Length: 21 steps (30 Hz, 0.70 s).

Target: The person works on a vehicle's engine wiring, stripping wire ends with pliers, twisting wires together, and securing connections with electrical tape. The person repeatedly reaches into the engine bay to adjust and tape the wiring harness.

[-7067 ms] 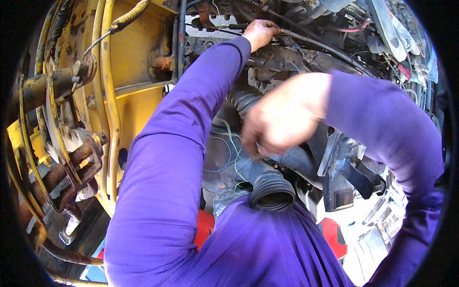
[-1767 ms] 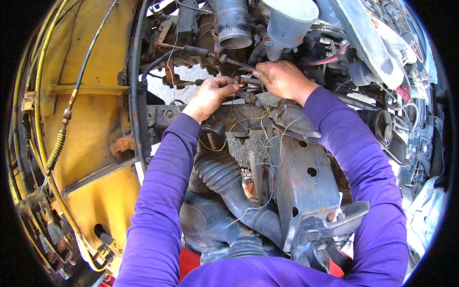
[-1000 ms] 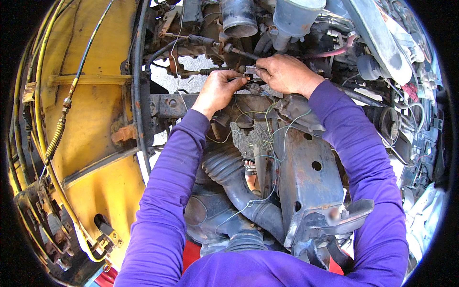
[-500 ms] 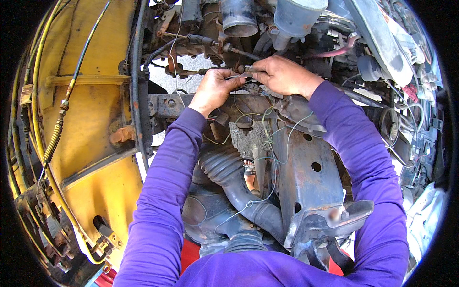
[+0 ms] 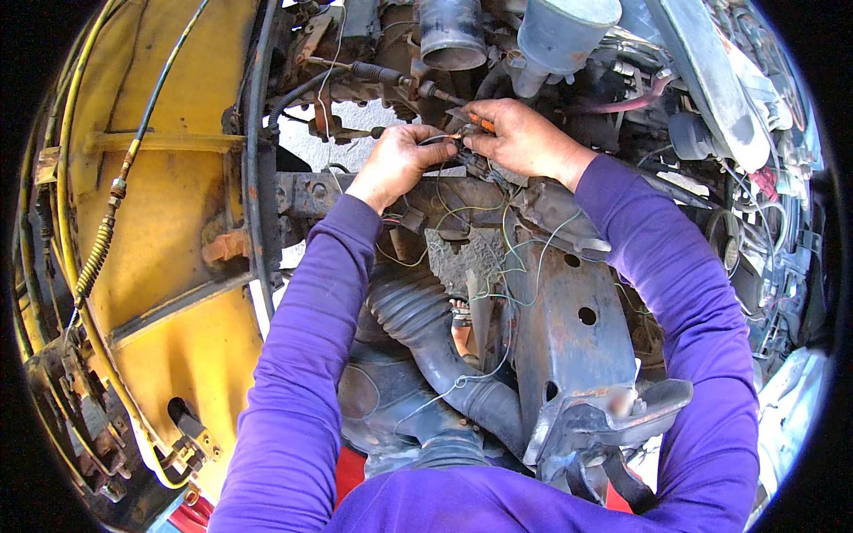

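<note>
Both of my hands work close together above a rusty dark frame crossmember [image 5: 306, 191]. My left hand [image 5: 397, 163] is closed, pinching a thin wire [image 5: 433, 139] between thumb and fingertips. The wire's end points toward my right hand [image 5: 530, 142], whose fingers are curled around a small orange-handled tool [image 5: 481, 122]. A grey tip juts from the tool on the left-hand side; its exact kind is hard to make out. Thin green and yellow wires [image 5: 508, 253] dangle in a loose tangle below the hands.
A yellow panel [image 5: 182, 222] with cables stands on the left. A ribbed black hose [image 5: 410, 302] curves below, beside a grey metal beam [image 5: 577, 329] with holes. A grey canister [image 5: 566, 40] and an open pipe end [image 5: 451, 40] sit beyond my hands.
The orange handle now shows in my right hand, where it was not visible before. The fingers of that hand have shifted around it. My left hand keeps its pinch on the wire.
</note>
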Each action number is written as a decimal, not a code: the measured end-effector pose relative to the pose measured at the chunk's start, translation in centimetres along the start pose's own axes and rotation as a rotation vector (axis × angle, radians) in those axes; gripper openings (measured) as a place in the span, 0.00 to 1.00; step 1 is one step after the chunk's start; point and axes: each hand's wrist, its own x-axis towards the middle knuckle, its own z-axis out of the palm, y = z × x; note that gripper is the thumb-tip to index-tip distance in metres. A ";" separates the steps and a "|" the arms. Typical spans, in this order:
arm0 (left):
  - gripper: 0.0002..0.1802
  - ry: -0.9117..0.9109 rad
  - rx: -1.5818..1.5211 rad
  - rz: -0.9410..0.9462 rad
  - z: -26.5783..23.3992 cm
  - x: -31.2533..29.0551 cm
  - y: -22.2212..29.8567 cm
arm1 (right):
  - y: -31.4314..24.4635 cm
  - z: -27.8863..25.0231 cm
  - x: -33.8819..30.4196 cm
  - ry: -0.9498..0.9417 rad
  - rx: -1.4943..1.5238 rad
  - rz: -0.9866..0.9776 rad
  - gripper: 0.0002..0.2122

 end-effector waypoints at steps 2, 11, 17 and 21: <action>0.17 -0.001 0.031 -0.021 -0.2 0.0 0.1 | -0.2 0.0 0.2 -0.035 -0.040 0.042 0.13; 0.17 -0.026 -0.016 0.027 -0.3 -0.4 0.2 | 1.2 0.3 0.8 0.035 -0.002 0.040 0.15; 0.16 -0.054 -0.165 -0.140 -0.9 0.6 -1.3 | 0.2 0.1 0.3 -0.040 -0.079 0.056 0.20; 0.15 -0.014 0.162 0.391 -2.1 1.2 -4.2 | -0.9 0.2 0.4 -0.020 -0.273 0.063 0.23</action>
